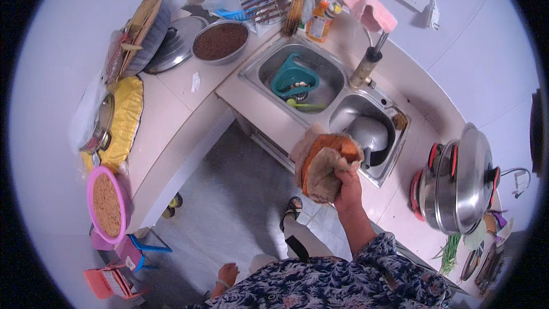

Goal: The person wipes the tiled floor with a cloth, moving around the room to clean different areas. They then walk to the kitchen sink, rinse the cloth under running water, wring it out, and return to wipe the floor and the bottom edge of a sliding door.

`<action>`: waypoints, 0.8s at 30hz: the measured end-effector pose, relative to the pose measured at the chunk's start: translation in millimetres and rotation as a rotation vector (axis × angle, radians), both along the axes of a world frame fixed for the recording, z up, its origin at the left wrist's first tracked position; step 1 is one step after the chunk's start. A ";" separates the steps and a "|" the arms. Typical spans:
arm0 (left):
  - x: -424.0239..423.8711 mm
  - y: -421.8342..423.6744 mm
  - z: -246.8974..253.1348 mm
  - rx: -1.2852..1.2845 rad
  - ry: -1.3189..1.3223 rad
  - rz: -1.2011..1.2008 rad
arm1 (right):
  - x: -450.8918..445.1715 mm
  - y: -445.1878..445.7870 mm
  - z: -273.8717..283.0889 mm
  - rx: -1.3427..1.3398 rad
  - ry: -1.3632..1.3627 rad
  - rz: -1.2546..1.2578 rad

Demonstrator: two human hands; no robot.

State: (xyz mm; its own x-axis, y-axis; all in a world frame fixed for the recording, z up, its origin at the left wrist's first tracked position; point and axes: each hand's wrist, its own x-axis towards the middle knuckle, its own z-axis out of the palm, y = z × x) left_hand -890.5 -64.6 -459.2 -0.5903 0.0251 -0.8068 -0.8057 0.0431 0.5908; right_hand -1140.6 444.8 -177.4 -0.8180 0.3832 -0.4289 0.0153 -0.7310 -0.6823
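Note:
My right hand (pixel 349 186) is closed around a bunched brown and orange cloth (pixel 326 171), held over the front edge of the counter by the sink. Just behind the cloth is the smaller basin of a steel double sink (pixel 339 113), with a grey metal pan (pixel 367 133) in it. In the larger basin sit a teal strainer basket (pixel 296 78) with small pale pieces in it and a lime-green utensil (pixel 306 105). My left hand (pixel 228 274) hangs low beside my body, away from the counter, its fingers curled; whether anything is inside them is hidden.
A steel steamer pot (pixel 459 184) and green onions (pixel 450 253) are on the right counter. A bowl of dark grains (pixel 221 42), a pot lid (pixel 176 45) and a pink basin of light brown grains (pixel 107 206) are on the left counter. An orange bottle (pixel 318 21) is behind the sink.

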 end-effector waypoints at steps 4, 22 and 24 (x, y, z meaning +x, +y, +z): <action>-162.6 137.8 133.0 -0.082 0.192 -0.165 | -74.0 22.5 17.9 -0.004 -0.027 -0.119; -555.3 398.3 259.4 0.574 0.186 -0.568 | -278.8 14.2 -37.4 -0.303 0.206 -0.421; -577.9 416.1 258.8 0.688 0.163 -0.472 | -280.9 4.0 -42.8 -0.242 0.200 -0.435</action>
State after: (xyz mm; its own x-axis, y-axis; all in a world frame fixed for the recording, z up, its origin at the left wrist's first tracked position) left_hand -1468.3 351.5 -200.4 -0.5023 0.7520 -0.4268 -0.6958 -0.0585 0.7159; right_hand -1421.5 448.7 -220.2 -0.6802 0.6149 -0.3992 -0.4372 -0.7773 -0.4523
